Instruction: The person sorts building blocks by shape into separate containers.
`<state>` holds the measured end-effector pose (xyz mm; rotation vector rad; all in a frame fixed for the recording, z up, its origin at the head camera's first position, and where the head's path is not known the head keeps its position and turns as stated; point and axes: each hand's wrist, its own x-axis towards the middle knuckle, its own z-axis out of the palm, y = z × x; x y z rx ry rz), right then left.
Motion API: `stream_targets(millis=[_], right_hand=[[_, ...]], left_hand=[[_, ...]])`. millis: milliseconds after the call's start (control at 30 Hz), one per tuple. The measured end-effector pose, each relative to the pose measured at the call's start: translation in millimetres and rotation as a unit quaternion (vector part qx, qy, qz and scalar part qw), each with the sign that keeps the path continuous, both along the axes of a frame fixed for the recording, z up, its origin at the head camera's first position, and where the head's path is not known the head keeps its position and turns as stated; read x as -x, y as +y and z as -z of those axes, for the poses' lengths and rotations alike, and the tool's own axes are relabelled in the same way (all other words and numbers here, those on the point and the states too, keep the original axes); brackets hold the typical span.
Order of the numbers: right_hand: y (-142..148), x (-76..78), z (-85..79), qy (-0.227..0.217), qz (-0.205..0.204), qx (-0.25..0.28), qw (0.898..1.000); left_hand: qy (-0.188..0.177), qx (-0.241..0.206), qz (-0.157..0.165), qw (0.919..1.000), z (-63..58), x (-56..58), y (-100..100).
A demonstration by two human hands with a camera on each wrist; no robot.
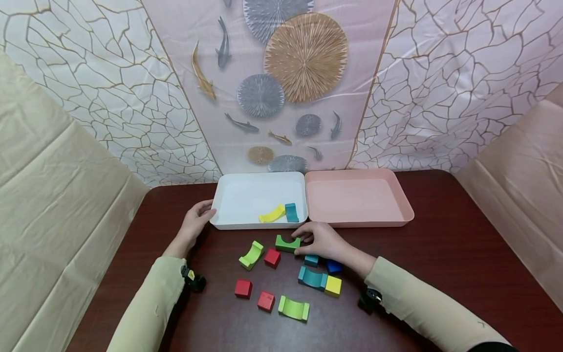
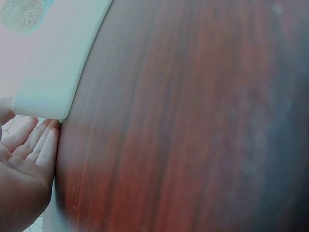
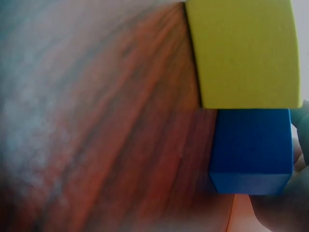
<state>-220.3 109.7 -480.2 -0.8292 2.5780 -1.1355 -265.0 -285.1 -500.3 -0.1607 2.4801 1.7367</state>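
Observation:
In the head view, my right hand (image 1: 323,241) pinches the right end of a green arch block (image 1: 286,244) between thumb and fingers, just in front of the white tray. A teal block (image 1: 311,260) and a blue block (image 1: 334,266) lie by that hand. The right wrist view shows the blue block (image 3: 252,145) beside a yellow block (image 3: 244,55), with part of the hand at the edge. My left hand (image 1: 196,220) touches the left end of the white tray (image 1: 237,225), its fingers (image 2: 46,145) fairly straight against the wall. A yellow curved block (image 1: 272,214) and a teal block (image 1: 292,212) lie inside this tray.
A pink tray (image 1: 352,198) stands right of the white one. Nearer on the brown table (image 1: 211,322) lie several red cubes (image 1: 243,289), two light-green curved blocks (image 1: 293,309), a teal curved block (image 1: 312,277) and a yellow cube (image 1: 333,286). Fabric hangs behind.

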Motion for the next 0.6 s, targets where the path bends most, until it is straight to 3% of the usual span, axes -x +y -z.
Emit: stream_targets(millis=[600], right_hand=[[1.2,-0.1,0.8,0.020,-0.003,-0.003,1.000]], left_hand=[[-0.004,0.005,-0.003,1.0000,-2.9,-1.0,1.6]])
